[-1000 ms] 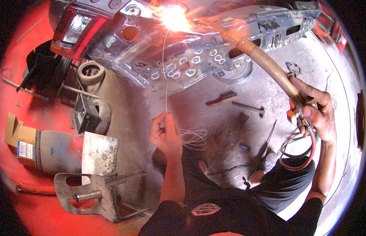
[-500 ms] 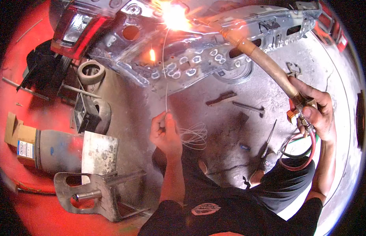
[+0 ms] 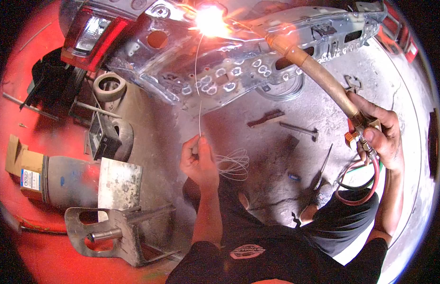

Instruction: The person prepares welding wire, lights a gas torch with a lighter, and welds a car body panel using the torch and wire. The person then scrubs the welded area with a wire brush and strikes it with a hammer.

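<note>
My right hand (image 3: 382, 135) is closed around the valve end of a brass gas welding torch (image 3: 319, 75), whose tip points up and left to a bright flame (image 3: 211, 21). Between the fingertips of my left hand (image 3: 198, 158) is pinched a thin filler wire (image 3: 197, 78). It rises in a slight curve to the glare, which hides its far end. Loose coils of the wire (image 3: 235, 163) hang beside my left wrist. The flame lies against a bare metal car body panel (image 3: 182, 57) with many ringed marks. Red and dark hoses (image 3: 357, 199) loop below my right hand.
A tail light (image 3: 89, 35) adjoins the panel at upper left. On the floor lie a wire brush (image 3: 266, 118), a hammer-like tool (image 3: 299, 128) and a thin pointed tool (image 3: 323, 168). To the left are a tape roll (image 3: 109, 86), a gas cylinder (image 3: 71, 182) and a metal stand (image 3: 130, 236).
A small orange spark or drop below the flame has gone. Both hands, the torch and the wire keep nearly the same place.
</note>
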A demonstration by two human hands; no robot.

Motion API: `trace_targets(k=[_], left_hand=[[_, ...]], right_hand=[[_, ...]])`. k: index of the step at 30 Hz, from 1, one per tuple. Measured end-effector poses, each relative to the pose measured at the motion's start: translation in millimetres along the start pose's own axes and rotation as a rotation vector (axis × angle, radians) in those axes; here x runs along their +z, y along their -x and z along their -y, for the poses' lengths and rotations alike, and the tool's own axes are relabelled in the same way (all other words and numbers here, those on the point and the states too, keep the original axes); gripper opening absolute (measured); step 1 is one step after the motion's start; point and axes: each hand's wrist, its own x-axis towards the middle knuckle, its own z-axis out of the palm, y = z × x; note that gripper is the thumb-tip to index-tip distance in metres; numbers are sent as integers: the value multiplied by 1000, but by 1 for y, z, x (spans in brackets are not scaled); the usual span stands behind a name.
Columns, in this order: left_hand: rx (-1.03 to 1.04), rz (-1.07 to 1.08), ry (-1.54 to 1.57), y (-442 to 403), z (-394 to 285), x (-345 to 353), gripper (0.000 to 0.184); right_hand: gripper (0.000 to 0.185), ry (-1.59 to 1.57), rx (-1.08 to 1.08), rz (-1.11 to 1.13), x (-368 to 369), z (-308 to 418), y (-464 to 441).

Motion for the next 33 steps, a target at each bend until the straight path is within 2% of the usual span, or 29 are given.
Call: trace_targets(k=[13, 19, 33], left_hand=[[-69, 22, 28, 3, -7, -3, 10], [-7, -4, 6, 1, 0, -1, 6], [-22, -6, 12, 1, -1, 0, 7]], right_hand=[[73, -17, -30, 19, 1, 0, -1], [73, -88, -18, 24, 2, -3, 1], [74, -131, -20, 5, 3, -6, 1]])
